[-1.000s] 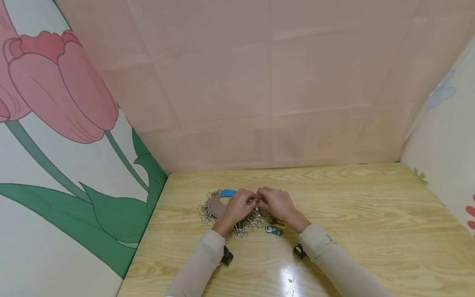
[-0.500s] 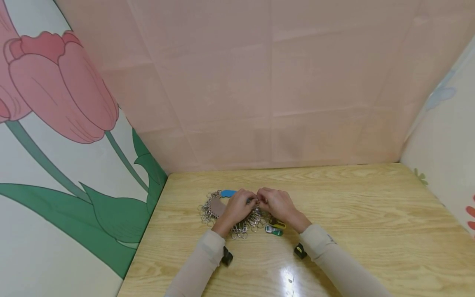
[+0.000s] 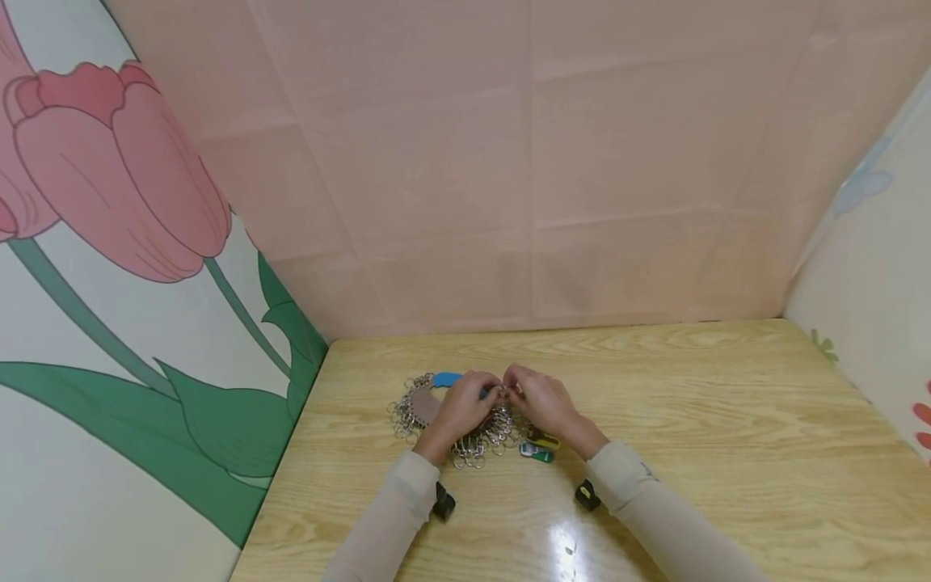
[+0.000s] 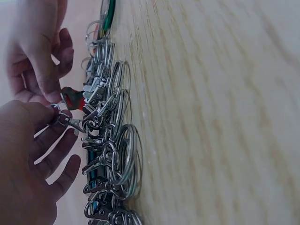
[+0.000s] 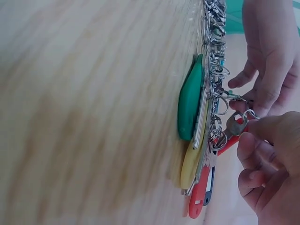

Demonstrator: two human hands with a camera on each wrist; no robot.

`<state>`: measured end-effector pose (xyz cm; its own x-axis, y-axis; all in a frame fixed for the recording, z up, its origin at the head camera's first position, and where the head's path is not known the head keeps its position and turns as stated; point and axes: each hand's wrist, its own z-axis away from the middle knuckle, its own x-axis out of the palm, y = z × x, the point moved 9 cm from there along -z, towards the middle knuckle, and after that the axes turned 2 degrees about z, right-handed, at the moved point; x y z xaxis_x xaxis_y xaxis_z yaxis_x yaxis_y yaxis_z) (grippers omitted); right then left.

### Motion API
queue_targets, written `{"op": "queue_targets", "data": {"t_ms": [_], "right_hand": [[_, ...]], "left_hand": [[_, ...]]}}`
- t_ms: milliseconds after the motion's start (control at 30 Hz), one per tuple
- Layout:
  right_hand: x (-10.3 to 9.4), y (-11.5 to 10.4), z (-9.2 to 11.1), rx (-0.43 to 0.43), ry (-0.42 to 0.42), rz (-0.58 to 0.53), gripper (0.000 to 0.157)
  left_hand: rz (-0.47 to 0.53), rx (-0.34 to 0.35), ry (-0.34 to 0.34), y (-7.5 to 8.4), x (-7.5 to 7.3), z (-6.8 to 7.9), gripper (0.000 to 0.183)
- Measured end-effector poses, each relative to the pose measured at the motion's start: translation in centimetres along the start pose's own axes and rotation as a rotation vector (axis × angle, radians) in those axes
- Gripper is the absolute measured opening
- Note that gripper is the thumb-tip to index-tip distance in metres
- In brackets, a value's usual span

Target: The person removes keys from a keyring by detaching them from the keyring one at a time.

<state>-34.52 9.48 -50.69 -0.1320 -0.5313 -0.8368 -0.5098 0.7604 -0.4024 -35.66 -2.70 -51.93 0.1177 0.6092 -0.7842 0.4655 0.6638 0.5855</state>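
Observation:
My left hand [image 3: 469, 402] and right hand [image 3: 540, 400] meet fingertip to fingertip over a bunch of metal clasps and split rings. Between thumb and finger, the left hand pinches a small split ring [image 4: 56, 108] attached to a clasp [image 4: 75, 123]. My right hand pinches the same ring where a metal key [image 5: 236, 124] hangs on it, close to something red. The clasps line a curved brown holder [image 3: 422, 404] with a blue part [image 3: 446, 379], partly hidden by the left hand. Beside the clasps lie a green key tag [image 5: 190, 103], a yellow one [image 5: 189, 165] and a red one [image 5: 198, 193].
The wood-grain table [image 3: 698, 453] bears everything. A pink cloth [image 3: 531, 178] rises behind it, and a tulip-printed panel [image 3: 145, 323] stands at the left. Black wrist-worn devices [image 3: 444, 503] show below each forearm.
Both hands stay in nearly the same place over the clasps. The right hand has risen very slightly, with its fingertips still at the ring.

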Motion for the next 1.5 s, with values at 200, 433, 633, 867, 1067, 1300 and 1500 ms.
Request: {"op": "queue_targets", "data": {"t_ms": [200, 433, 633, 867, 1067, 1300, 1500], "right_hand": [[-0.2, 0.1, -0.1, 0.003, 0.038, -0.028, 0.017], [-0.3, 0.0, 0.0, -0.006, 0.050, -0.046, 0.021], [-0.5, -0.1, 0.0, -0.022, 0.071, -0.050, 0.020], [0.4, 0.8, -0.1, 0.046, 0.017, -0.101, 0.016], [0.9, 1.7, -0.1, 0.150, -0.047, -0.170, 0.015], [0.8, 1.7, 0.0, 0.176, -0.057, -0.174, 0.007], [1.0, 0.8, -0.1, 0.111, -0.074, -0.124, 0.010]], "left_hand": [[0.011, -0.001, -0.005, -0.1, 0.0, 0.1, 0.020], [0.014, -0.009, -0.024, -0.3, 0.4, 0.1, 0.021], [0.001, -0.007, -0.022, -0.2, 0.4, 0.1, 0.019], [0.029, -0.006, -0.022, -0.2, 0.2, 0.3, 0.020], [0.047, -0.019, -0.016, -0.6, 0.3, 0.3, 0.022], [0.071, -0.014, -0.001, -0.5, 0.3, 0.3, 0.022], [0.114, 0.005, -0.012, -0.5, 0.4, 0.4, 0.020]]}}
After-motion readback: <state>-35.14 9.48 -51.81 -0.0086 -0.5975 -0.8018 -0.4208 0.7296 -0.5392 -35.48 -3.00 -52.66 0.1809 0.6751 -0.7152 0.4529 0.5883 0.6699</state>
